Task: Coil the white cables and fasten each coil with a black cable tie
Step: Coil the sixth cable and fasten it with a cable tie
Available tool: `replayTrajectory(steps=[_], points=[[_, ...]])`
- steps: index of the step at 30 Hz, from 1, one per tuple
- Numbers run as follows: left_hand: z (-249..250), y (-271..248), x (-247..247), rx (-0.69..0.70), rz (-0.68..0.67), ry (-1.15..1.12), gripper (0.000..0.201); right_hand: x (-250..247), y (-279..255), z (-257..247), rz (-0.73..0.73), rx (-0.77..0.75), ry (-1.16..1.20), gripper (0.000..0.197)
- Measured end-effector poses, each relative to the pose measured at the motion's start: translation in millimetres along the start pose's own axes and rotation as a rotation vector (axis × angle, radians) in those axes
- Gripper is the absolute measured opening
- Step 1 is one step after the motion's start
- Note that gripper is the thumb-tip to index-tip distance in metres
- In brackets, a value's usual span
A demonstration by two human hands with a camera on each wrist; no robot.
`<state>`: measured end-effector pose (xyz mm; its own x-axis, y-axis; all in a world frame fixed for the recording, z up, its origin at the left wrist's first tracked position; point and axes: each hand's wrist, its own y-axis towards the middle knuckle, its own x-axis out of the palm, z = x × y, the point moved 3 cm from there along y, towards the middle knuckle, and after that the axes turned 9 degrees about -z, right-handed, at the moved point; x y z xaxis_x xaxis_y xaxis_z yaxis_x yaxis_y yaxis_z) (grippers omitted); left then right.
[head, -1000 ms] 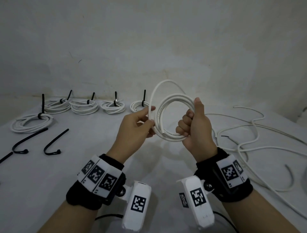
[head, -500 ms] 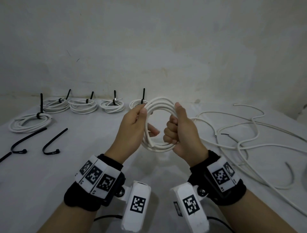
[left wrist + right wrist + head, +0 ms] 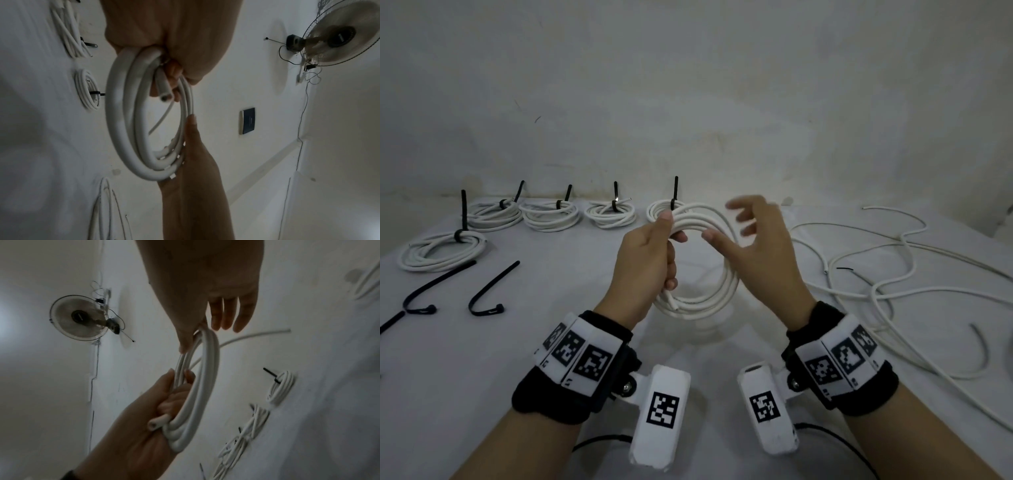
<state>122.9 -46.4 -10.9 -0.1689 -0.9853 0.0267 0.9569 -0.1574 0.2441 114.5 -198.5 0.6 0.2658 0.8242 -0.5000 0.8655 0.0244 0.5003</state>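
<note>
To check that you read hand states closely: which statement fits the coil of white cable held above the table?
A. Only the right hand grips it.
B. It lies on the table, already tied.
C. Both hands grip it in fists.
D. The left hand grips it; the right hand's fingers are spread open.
D: the left hand curls round the untied coil, while the right hand has its fingers spread beside it.

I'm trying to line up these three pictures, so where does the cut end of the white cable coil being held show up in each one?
Head: the cut end sits centre, below the left hand.
Left wrist: upper middle, sticking out beside the fingers.
Right wrist: lower middle, above the left palm.
Shared landmark: the coil itself, held by the left hand in all three.
</note>
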Motion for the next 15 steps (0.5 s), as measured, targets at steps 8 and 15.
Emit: replayTrajectory(steps=[8, 15], points=[[2.8, -3.5, 6.1, -0.022, -0.132, 0.084, 0.044, -7.9, 5.1, 10.1, -0.275, -0.092, -0.139, 0.057], [4.5, -3.7, 1.5, 0.069, -0.024, 0.144, 0.043, -8.5, 5.3, 4.5, -0.184, -0.139, -0.008, 0.039]])
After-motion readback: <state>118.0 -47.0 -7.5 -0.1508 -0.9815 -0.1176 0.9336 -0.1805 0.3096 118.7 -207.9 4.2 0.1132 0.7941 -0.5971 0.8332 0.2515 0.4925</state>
